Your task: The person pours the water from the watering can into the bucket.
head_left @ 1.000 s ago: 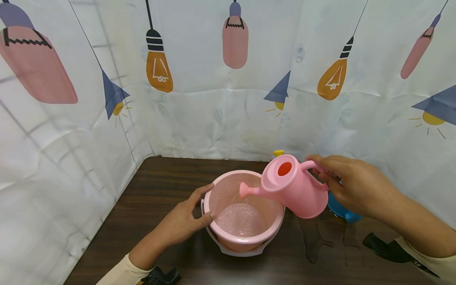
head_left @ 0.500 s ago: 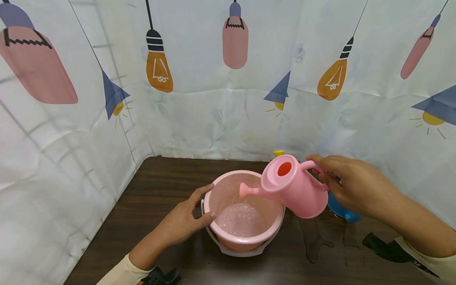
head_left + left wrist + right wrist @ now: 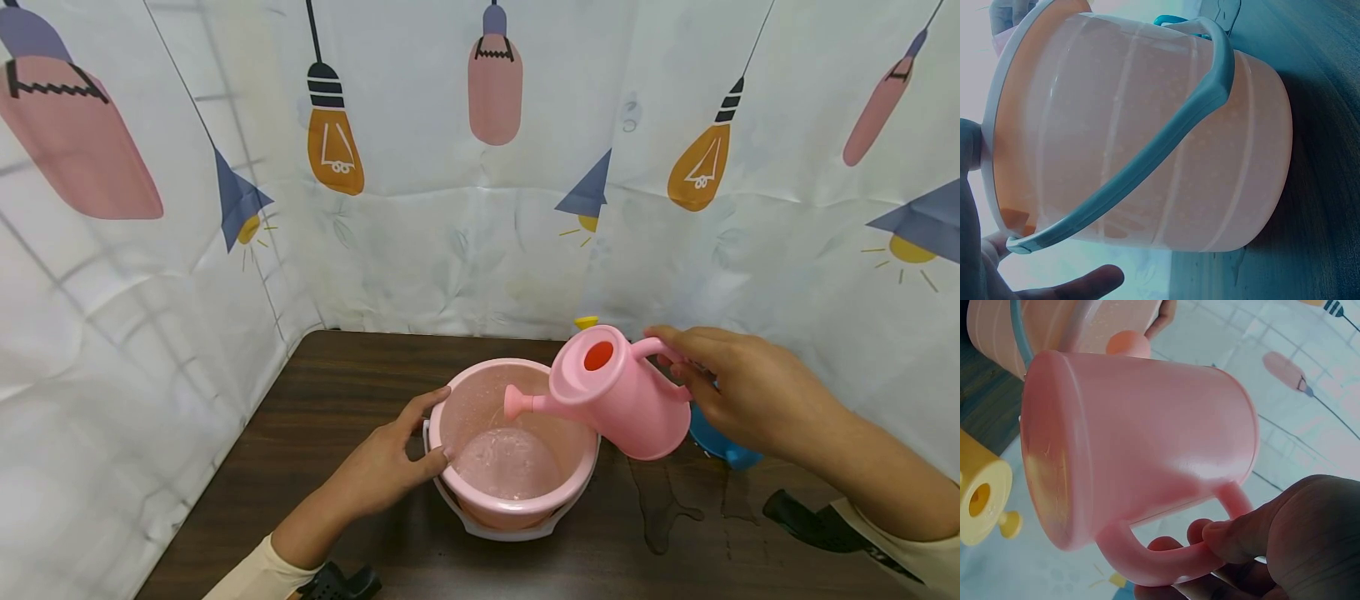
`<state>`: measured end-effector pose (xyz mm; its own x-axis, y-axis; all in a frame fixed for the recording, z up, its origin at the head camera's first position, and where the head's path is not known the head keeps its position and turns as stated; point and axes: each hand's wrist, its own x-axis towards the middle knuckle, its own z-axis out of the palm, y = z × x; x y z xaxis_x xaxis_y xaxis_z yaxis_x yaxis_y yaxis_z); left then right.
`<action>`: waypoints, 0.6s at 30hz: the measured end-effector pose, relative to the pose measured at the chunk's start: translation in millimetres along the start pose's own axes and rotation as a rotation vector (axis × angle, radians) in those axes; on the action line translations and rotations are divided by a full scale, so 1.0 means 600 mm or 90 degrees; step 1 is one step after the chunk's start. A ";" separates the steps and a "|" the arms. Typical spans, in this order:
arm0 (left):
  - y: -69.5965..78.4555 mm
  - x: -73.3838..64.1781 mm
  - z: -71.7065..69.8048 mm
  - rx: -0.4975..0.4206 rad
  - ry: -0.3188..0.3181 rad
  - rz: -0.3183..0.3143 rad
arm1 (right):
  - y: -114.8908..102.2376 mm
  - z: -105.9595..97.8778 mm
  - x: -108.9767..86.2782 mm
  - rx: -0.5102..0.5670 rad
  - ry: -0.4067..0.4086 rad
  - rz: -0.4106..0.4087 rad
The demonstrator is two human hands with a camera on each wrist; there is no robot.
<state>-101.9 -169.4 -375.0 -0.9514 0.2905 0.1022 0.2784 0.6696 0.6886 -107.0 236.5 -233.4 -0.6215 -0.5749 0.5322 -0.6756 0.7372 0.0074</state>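
My right hand [image 3: 738, 387] grips the handle of a pink watering can [image 3: 637, 408], which is tilted so its spout points left over a pink bucket [image 3: 517, 505]. Thin streams fall from the round spout head into shallow, rippling water [image 3: 510, 462] on the bucket's floor. On the bucket's left side, my left hand [image 3: 382, 467] holds the rim, thumb over the edge. The left wrist view shows the bucket's wall [image 3: 1147, 81] and hanging handle [image 3: 1147, 159], one finger reaching out beside it. In the right wrist view, curled fingers wrap the can's handle [image 3: 1154, 565].
Behind the right hand sits a blue plastic object [image 3: 723, 442], partly hidden. A yellow watering can [image 3: 985, 487] stands at the back, mostly hidden in the head view. Spilled water [image 3: 663, 508] lies on the dark wooden table [image 3: 337, 392]. A printed curtain [image 3: 435, 233] hangs behind.
Both hands, the watering can and the bucket keep their places. Only the ripples on the water in the bucket shift as the pouring continues.
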 end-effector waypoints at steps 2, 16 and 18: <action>0.000 0.000 0.000 0.000 0.001 0.000 | 0.000 0.000 0.000 0.000 0.000 0.001; 0.002 0.000 0.001 0.004 -0.003 -0.002 | -0.002 -0.001 -0.001 -0.005 -0.011 0.005; 0.002 0.001 0.001 0.004 -0.002 -0.006 | -0.002 -0.001 -0.001 -0.004 -0.011 0.003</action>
<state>-102.2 -168.0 -374.6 -0.9535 0.2864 0.0943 0.2709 0.6763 0.6850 -105.6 236.4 -233.3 -0.6316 -0.5770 0.5178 -0.6702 0.7421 0.0095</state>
